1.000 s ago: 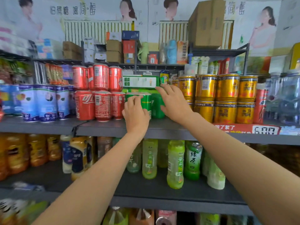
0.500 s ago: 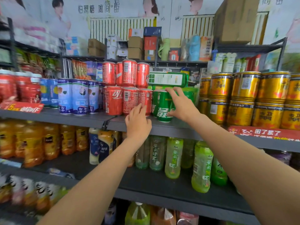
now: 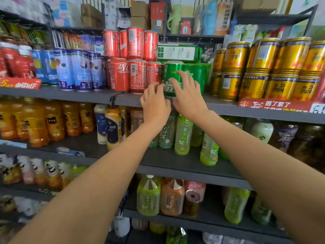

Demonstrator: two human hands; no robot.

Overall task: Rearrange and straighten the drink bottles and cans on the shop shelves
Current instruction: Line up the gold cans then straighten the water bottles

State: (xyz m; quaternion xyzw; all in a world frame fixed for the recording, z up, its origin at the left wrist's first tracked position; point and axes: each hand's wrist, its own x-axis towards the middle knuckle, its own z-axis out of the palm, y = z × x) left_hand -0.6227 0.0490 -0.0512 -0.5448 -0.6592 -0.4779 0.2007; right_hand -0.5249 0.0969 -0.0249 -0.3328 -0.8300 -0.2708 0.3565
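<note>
Both hands' grip unclear, fingers (image 3: 177,81) covering green can (image 3: 171,72) label

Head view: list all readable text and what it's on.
"困了累了": red shelf-edge strip under the gold cans.
"5": red price tag, left shelf edge; remaining characters blurred.
Red cans: white script logo, sideways, not clearly readable.
Green can: large white characters partly hidden by fingers.
Bottle labels: too small or blurred.
</note>
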